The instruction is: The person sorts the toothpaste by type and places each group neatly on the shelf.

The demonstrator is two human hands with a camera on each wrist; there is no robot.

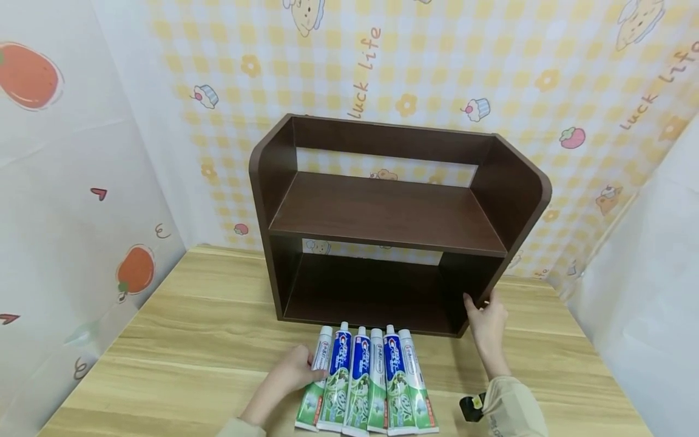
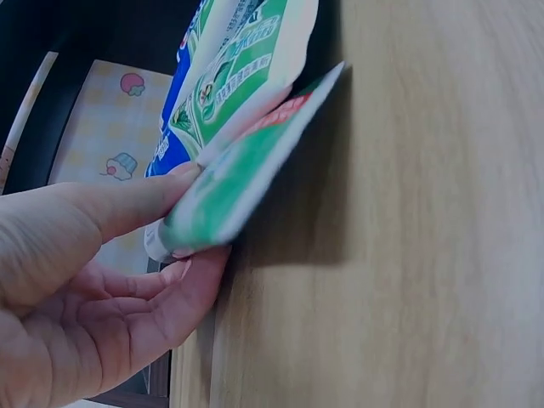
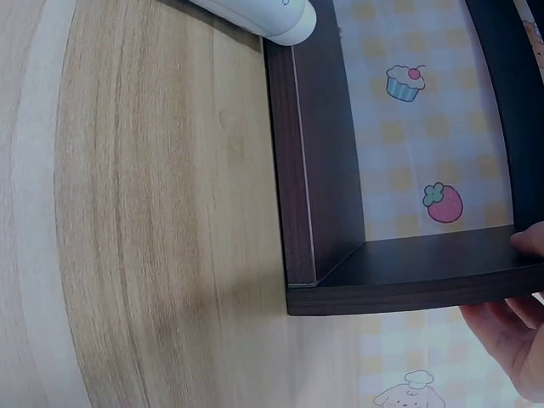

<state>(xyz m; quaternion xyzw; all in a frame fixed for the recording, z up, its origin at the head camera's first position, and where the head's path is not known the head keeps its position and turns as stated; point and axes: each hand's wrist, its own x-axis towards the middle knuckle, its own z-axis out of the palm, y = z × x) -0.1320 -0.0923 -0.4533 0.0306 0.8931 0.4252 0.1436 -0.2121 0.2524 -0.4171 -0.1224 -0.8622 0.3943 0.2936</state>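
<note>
Several toothpaste tubes lie side by side before a dark brown two-tier shelf, caps toward it. My left hand pinches the leftmost toothpaste tube between thumb and fingers; in the left wrist view that green and white tube is tilted up off the wood at one edge. Beside it lies a blue, white and green Crest tube. At the shelf's lower right, my right hand grips the side panel, thumb on the inner face and fingers outside.
The shelf stands on a wood-grain table, its back toward a yellow checked wall covering. Both shelf tiers hold nothing visible. White printed sheets hang at the left and right sides. A black strap sits by the right sleeve.
</note>
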